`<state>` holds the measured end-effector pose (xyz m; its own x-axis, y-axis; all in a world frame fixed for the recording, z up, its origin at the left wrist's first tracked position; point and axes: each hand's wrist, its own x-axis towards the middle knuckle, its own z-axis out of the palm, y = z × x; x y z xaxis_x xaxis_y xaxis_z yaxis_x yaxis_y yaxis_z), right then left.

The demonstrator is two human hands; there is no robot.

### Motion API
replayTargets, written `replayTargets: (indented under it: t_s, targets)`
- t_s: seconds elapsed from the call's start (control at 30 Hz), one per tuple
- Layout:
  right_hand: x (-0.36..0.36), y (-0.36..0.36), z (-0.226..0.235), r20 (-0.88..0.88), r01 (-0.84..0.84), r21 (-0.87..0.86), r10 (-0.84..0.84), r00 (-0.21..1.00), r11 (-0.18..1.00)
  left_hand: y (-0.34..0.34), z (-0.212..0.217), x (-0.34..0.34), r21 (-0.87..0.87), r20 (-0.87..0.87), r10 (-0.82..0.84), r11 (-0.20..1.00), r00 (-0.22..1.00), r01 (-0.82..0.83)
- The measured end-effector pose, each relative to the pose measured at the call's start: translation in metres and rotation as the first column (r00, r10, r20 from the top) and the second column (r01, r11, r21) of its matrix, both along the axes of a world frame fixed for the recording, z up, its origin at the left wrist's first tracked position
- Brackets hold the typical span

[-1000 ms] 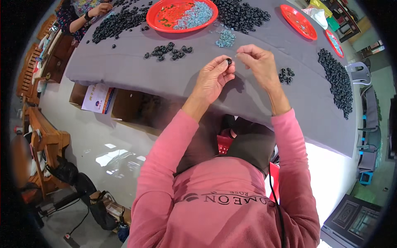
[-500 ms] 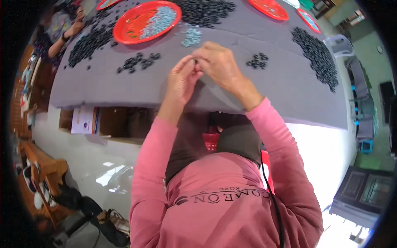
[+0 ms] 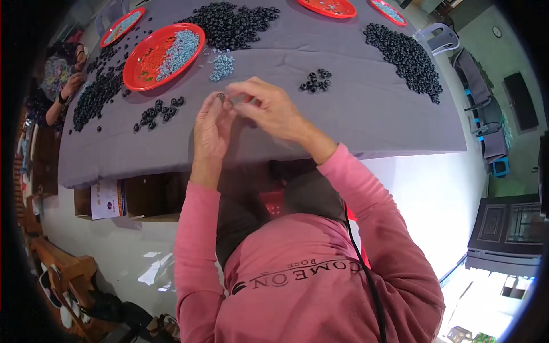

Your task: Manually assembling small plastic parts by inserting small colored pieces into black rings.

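Observation:
My left hand (image 3: 210, 130) is raised over the near part of the table, its fingertips pinching a small dark round piece (image 3: 221, 98). Close against those fingertips is my right hand (image 3: 267, 110), thumb and forefinger curled toward the piece; whatever they hold is too small and blurred to make out. Left of my hands lies a loose group of shiny black bead-like pieces (image 3: 154, 114), and right of them a smaller group of the same pieces (image 3: 315, 81). Beyond my left hand is a little heap of small grey-blue pieces (image 3: 222, 67).
A red plate (image 3: 129, 74) with grey-blue pieces stands at the left, other red plates farther back. Big black heaps lie at the far middle (image 3: 234, 26) and right (image 3: 403, 60). At the left edge another person's hands (image 3: 73, 83) work. The grey tablecloth (image 3: 366, 126) covers the table.
The view has turned, so the table's things sit farther left. My hands remain together; the right thumb and forefinger now show a wider gap behind their tips.

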<state>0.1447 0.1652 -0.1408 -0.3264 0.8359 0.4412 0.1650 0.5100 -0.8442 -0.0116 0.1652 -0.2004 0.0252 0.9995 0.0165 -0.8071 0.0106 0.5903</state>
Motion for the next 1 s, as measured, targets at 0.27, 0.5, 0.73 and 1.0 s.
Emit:
replayTargets:
  t_s: [0.27, 0.5, 0.73, 1.0]
  targets:
    - [0.166, 0.05, -0.025, 0.234, 0.578, 0.186, -0.607, 0.759, 0.795, 0.003, 0.008, 0.005, -0.021, -0.018, -0.054, 0.998, 0.998, 0.053]
    - [0.186, 0.059, -0.035, 0.413, 0.519, 0.179, -0.543, 0.731, 0.836, 0.002, 0.004, 0.003, -0.003, 0.005, -0.066, 0.998, 0.998, 0.066]
    - [0.185, 0.067, -0.044, 0.45, 0.447, 0.269, -0.521, 0.725, 0.853, 0.0, 0.008, 0.003, -0.005, 0.002, -0.071, 0.997, 0.997, 0.071]
    - [0.195, 0.071, -0.038, 0.371, 0.495, -0.008, -0.457, 0.808, 0.869, 0.001, 0.006, 0.004, 0.04, 0.006, -0.096, 0.995, 0.995, 0.096]
